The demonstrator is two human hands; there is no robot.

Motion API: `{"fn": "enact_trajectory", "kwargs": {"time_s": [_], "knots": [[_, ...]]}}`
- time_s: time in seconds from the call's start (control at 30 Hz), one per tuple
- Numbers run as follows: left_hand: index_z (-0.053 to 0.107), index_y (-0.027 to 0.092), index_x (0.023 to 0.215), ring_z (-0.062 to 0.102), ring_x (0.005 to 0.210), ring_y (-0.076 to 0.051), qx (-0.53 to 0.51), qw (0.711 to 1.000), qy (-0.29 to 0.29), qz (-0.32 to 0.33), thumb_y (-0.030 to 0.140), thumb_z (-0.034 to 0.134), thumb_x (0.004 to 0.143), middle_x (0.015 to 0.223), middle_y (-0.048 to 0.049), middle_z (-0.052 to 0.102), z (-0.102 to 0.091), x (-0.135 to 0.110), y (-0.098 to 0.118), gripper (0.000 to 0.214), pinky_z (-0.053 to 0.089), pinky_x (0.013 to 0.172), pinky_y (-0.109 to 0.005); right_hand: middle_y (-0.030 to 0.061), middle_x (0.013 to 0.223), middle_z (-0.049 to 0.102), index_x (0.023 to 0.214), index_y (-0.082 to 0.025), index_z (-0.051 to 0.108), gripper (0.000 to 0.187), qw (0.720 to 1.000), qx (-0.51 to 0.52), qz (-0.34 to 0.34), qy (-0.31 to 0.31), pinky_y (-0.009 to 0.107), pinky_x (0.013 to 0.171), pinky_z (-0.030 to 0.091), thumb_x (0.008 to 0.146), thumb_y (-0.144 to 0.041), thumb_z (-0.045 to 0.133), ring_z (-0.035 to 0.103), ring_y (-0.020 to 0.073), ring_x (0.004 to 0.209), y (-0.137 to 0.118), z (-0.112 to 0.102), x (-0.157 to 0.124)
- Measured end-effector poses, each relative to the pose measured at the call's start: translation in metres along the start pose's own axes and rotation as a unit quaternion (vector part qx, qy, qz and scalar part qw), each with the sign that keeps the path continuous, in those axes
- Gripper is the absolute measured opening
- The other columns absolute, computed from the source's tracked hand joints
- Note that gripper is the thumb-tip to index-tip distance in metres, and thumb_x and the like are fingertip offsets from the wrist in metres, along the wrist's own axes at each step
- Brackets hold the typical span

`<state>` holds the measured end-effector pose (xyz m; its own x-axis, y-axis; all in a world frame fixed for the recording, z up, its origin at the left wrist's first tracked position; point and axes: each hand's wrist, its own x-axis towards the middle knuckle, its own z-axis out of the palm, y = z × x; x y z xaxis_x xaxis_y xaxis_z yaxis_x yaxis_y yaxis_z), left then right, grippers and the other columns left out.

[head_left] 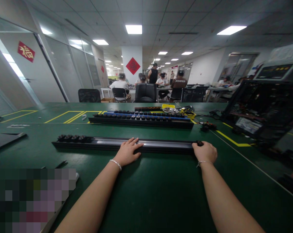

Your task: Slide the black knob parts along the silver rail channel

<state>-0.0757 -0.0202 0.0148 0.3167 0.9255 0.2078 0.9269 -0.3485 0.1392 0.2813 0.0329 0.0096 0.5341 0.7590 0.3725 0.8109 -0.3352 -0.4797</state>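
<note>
A long black channel-shaped tray [161, 149] lies across the green table in front of me, with a shiny strip along its inside. Several small black round parts [71, 138] sit in a row at its left end. My left hand [129, 152] rests on the middle of the tray, fingers spread over its near edge and holding nothing. At the tray's right end, my right hand [206, 152] is closed, with a small dark part [199, 143] showing at its fingertips. The hand hides most of that part.
Behind lies a second black tray [141, 122] filled with similar round parts and a blue strip. A yellow container [168, 106] and cables stand beyond it. An opened equipment case [255, 103] is at right, a dark flat panel [5, 142] at left. People sit at farther tables.
</note>
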Motion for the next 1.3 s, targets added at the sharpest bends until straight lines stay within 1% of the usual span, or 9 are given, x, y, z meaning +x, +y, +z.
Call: {"fn": "enact_trajectory", "kwargs": {"time_s": [0.27, 0.43, 0.6, 0.87, 1.03, 1.17, 1.3], "knots": [[0.044, 0.04, 0.131, 0.027, 0.136, -0.026, 0.005, 1.0, 0.007, -0.003, 0.043, 0.051, 0.082, 0.147, -0.0004, 0.035, 0.001, 0.0, 0.0, 0.05, 0.028, 0.105, -0.05, 0.0149, 0.102, 0.062, 0.099, -0.013, 0.066, 0.045, 1.0, 0.008, 0.008, 0.003, 0.038, 0.079, 0.043, 0.072, -0.044, 0.047, 0.052, 0.0284, 0.094, 0.004, -0.002, 0.002], [0.043, 0.04, 0.132, 0.026, 0.136, -0.026, 0.006, 1.0, 0.008, -0.001, 0.043, 0.051, 0.082, 0.147, -0.0004, 0.034, 0.002, 0.0, 0.0, 0.05, 0.028, 0.105, -0.05, 0.0156, 0.103, 0.063, 0.099, -0.012, 0.066, 0.045, 1.0, 0.01, 0.017, -0.004, 0.038, 0.079, 0.043, 0.073, -0.043, 0.047, 0.053, 0.0286, 0.093, 0.005, -0.003, 0.004], [0.042, 0.04, 0.132, 0.026, 0.137, -0.026, 0.004, 1.0, 0.0, -0.003, 0.045, 0.05, 0.082, 0.148, -0.0008, 0.034, 0.0, 0.0, 0.001, 0.051, 0.027, 0.105, -0.051, 0.0157, 0.102, 0.063, 0.1, -0.011, 0.067, 0.046, 1.0, 0.022, 0.018, 0.01, 0.038, 0.083, 0.042, 0.072, -0.042, 0.047, 0.053, 0.0287, 0.093, 0.009, -0.001, 0.007], [0.042, 0.04, 0.132, 0.026, 0.136, -0.026, 0.003, 1.0, 0.002, -0.003, 0.044, 0.051, 0.082, 0.148, -0.0006, 0.033, 0.001, 0.0, 0.0, 0.051, 0.027, 0.105, -0.051, 0.0175, 0.102, 0.061, 0.104, -0.012, 0.065, 0.046, 0.996, 0.061, 0.06, 0.033, 0.04, 0.08, 0.044, 0.071, -0.04, 0.052, 0.055, 0.0287, 0.091, 0.02, 0.001, 0.014], [0.042, 0.04, 0.132, 0.026, 0.136, -0.027, 0.002, 1.0, 0.001, -0.003, 0.043, 0.051, 0.082, 0.148, -0.0007, 0.034, 0.0, 0.0, 0.001, 0.051, 0.027, 0.105, -0.051, 0.0164, 0.103, 0.062, 0.105, -0.012, 0.065, 0.046, 0.995, 0.064, 0.076, 0.03, 0.039, 0.081, 0.044, 0.07, -0.04, 0.053, 0.055, 0.0282, 0.092, 0.021, -0.001, 0.016], [0.042, 0.04, 0.132, 0.026, 0.136, -0.027, 0.003, 1.0, 0.004, -0.002, 0.043, 0.051, 0.082, 0.148, -0.001, 0.034, 0.0, 0.0, 0.001, 0.051, 0.027, 0.105, -0.051, 0.016, 0.1, 0.062, 0.104, -0.012, 0.066, 0.045, 0.995, 0.067, 0.071, 0.034, 0.038, 0.082, 0.044, 0.07, -0.038, 0.054, 0.056, 0.0278, 0.093, 0.021, -0.001, 0.016], [0.043, 0.04, 0.132, 0.026, 0.137, -0.026, 0.005, 1.0, 0.002, -0.004, 0.044, 0.05, 0.082, 0.148, -0.0003, 0.034, 0.001, 0.0, 0.0, 0.05, 0.027, 0.106, -0.05, 0.0156, 0.097, 0.062, 0.103, -0.012, 0.066, 0.044, 0.994, 0.071, 0.07, 0.05, 0.038, 0.082, 0.044, 0.069, -0.038, 0.054, 0.055, 0.0275, 0.091, 0.023, 0.001, 0.017]]}}
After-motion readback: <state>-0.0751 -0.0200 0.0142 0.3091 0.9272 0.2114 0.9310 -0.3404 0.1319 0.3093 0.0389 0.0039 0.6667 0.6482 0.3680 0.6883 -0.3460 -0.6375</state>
